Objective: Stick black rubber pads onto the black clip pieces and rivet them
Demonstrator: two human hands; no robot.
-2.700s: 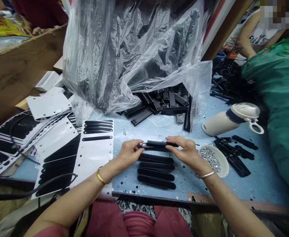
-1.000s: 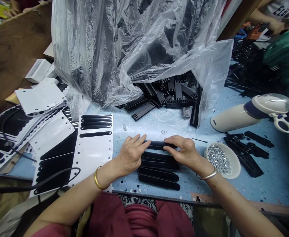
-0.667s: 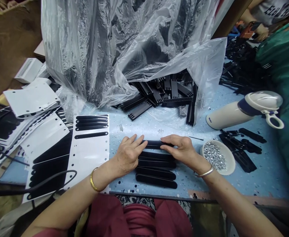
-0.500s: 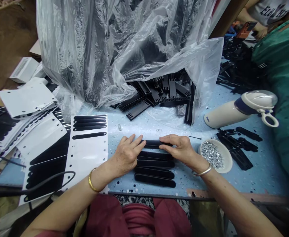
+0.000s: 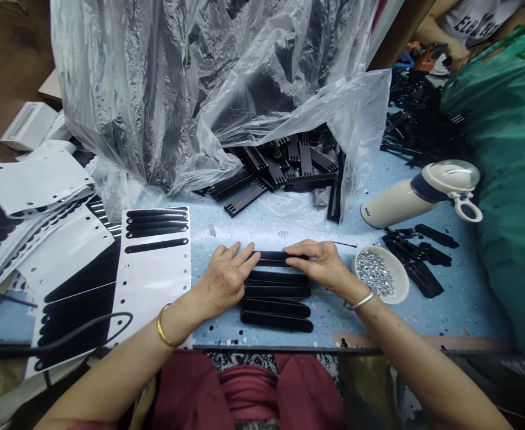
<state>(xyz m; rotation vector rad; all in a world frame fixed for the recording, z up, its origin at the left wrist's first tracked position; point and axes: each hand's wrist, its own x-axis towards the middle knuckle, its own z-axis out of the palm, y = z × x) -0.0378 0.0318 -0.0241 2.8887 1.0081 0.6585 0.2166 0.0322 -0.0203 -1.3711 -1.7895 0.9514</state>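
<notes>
My left hand point(image 5: 226, 276) rests on the blue table with its fingers closed on the left end of a black strip point(image 5: 272, 258). At the strip's right end, my right hand point(image 5: 322, 263) pinches it between thumb and fingers. Below it, nearer the table edge, several more black strips point(image 5: 276, 321) lie stacked in a column, roughly parallel. Left of my left hand is a white sheet point(image 5: 154, 275) bearing black rounded stickers point(image 5: 157, 245). A white bowl point(image 5: 403, 282) full of small metal nuts point(image 5: 374, 272) stands right of my right hand.
Behind my hands, a large clear plastic bag point(image 5: 128, 89) spills black slatted parts point(image 5: 307, 158). A cream bottle point(image 5: 392, 203) lies at the right, above black parts point(image 5: 423, 278). Sheets point(image 5: 38, 179) and a cable point(image 5: 78, 325) are at the left. Another person's hand point(image 5: 457, 54) shows top right.
The whole view has shifted slightly, so things on the table appear a little further left. Both hands stay on the same strip, with little movement.
</notes>
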